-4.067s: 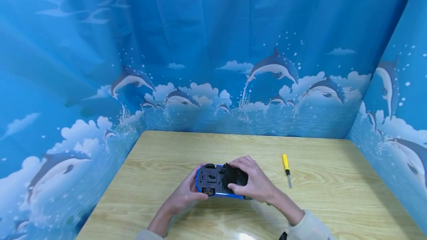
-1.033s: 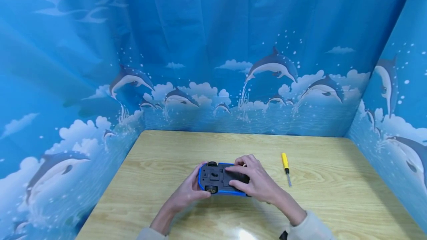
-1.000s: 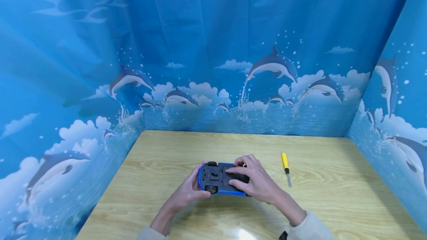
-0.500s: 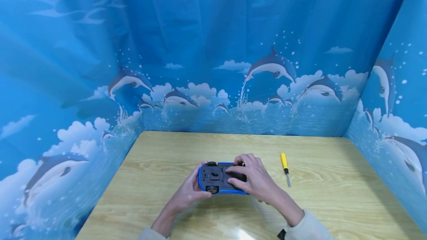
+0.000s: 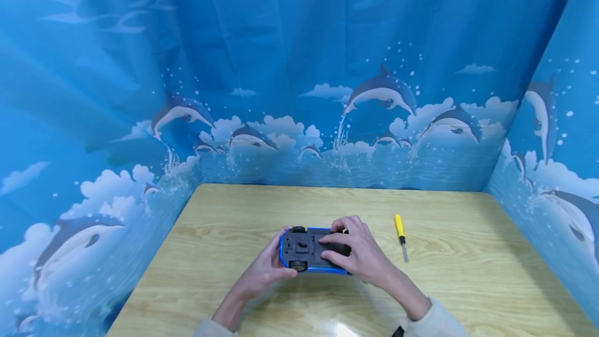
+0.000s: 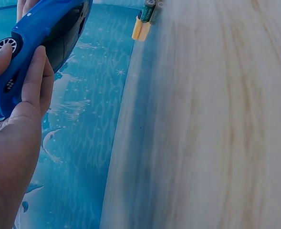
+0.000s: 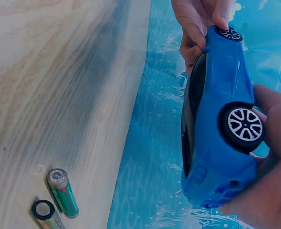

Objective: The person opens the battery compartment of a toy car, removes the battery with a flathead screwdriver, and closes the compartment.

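Note:
A blue toy car (image 5: 292,258) is held upside down above the table, its black underside facing up. My left hand (image 5: 255,274) grips its left end, with the thumb by a wheel (image 6: 6,46) in the left wrist view. My right hand (image 5: 362,254) holds the other end, thumb and fingertips pressing on the flat battery cover (image 5: 319,256). From the right wrist camera, the car (image 7: 223,81) shows its side and silver-spoked wheel (image 7: 245,124), the right palm (image 7: 278,167) being behind it. Part of the cover is hidden under the right hand.
A yellow-handled screwdriver (image 5: 400,233) lies on the wooden table (image 5: 458,254) to the right. In the right wrist view a green battery (image 7: 64,193) and another battery (image 7: 46,212) lie on the tabletop. A dolphin-print curtain (image 5: 290,66) encloses the back and sides.
About four seconds ago the battery cover was tilted up in my right hand; now it lies flat on the car's underside with the fingers on it. Over the last second there is hardly any movement.

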`<state>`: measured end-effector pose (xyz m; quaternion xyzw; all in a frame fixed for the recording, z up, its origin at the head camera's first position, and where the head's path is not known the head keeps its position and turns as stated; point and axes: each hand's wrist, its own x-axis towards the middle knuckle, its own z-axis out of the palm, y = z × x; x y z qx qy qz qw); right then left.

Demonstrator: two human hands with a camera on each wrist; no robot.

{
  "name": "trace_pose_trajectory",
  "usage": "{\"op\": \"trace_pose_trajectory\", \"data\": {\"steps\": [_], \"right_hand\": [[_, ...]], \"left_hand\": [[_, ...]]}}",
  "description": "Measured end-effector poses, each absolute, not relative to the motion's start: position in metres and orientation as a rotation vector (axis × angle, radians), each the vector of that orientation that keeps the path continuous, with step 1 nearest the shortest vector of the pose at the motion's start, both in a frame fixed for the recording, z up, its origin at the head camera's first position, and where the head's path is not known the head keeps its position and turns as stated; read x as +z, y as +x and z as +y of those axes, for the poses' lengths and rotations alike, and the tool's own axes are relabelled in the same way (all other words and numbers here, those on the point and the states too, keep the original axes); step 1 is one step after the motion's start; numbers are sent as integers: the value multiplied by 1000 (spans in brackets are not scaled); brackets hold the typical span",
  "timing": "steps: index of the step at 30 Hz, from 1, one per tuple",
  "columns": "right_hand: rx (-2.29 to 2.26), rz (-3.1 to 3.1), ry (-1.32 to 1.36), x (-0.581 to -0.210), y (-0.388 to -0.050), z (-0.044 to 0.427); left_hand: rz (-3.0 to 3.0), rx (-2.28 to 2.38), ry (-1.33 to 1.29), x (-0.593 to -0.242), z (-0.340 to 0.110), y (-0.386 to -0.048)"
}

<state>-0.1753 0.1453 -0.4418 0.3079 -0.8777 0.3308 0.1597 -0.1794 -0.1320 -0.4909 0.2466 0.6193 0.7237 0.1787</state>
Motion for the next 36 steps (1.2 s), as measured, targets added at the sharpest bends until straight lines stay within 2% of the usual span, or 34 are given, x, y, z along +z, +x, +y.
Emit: {"op": "trace_pose_trajectory", "data": {"steps": [14,36], "right_hand": [[1048,-2359,754,-436,-172,174],[1184,-2564,685,-449,-164,215]], "left_hand": [[1794,2051,708,-487,-137,-177],[1806,2049,705,-484,-142,-177]]}}
